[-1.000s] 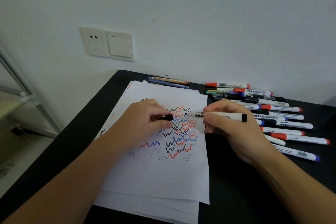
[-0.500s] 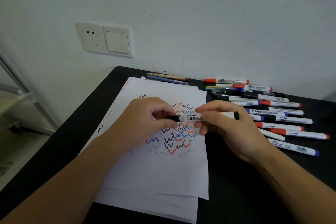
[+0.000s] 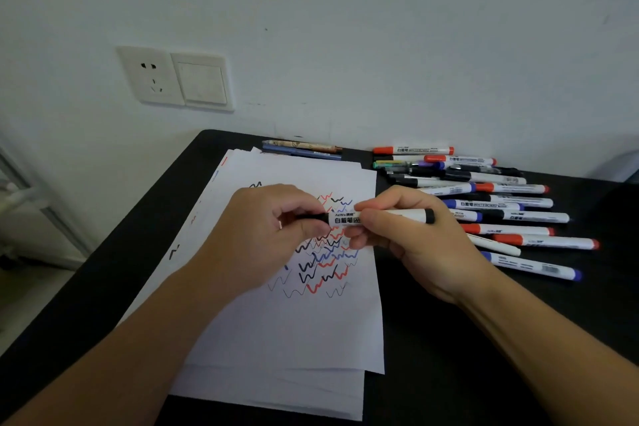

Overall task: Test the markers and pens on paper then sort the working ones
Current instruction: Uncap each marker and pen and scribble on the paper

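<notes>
Fingers of both hands clamped on one black marker, held level above the paper

Left hand [image 3: 276, 228] pinches the black cap [image 3: 313, 217] between thumb and curled fingers; right hand [image 3: 408, 239] grips the white barrel of the marker [image 3: 390, 216], its black tail end clear of the knuckles. Cap appears seated on the barrel. Judged step: capping or uncapping, direction not determinable. Next move calls for a straight pull or push along the barrel. Paper [image 3: 294, 328] bears wavy test lines; other markers [image 3: 511, 218] lie in a pile just right of it
</notes>
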